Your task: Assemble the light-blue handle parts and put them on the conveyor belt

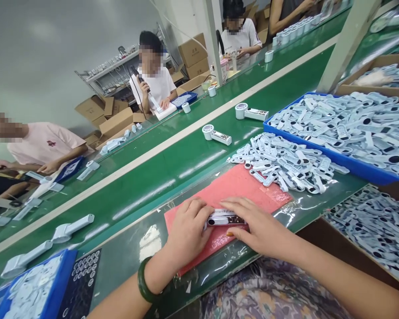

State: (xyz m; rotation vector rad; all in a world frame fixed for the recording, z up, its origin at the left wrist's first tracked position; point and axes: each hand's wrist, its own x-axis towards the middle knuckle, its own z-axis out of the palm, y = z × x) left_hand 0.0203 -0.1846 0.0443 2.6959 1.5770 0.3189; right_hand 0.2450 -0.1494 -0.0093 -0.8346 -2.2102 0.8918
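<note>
On the pink mat (269, 188) lies a white handle-shaped device (223, 218), its long side toward me, with dark parts showing at its right half. My left hand (190, 228) is curled round its left end. My right hand (252, 221) holds the right end, fingers along the far side and thumb at the near side. Right of the mat's far corner is a loose pile of small pale blue pieces (286, 161), several with dark ovals.
A blue tray (355, 170) heaped with pale pieces stands at right, above a box of more pieces (372, 230). Beyond the bench runs a green conveyor (173, 164) carrying white devices (217, 134). Another blue tray (61, 283) is at lower left. People sit across.
</note>
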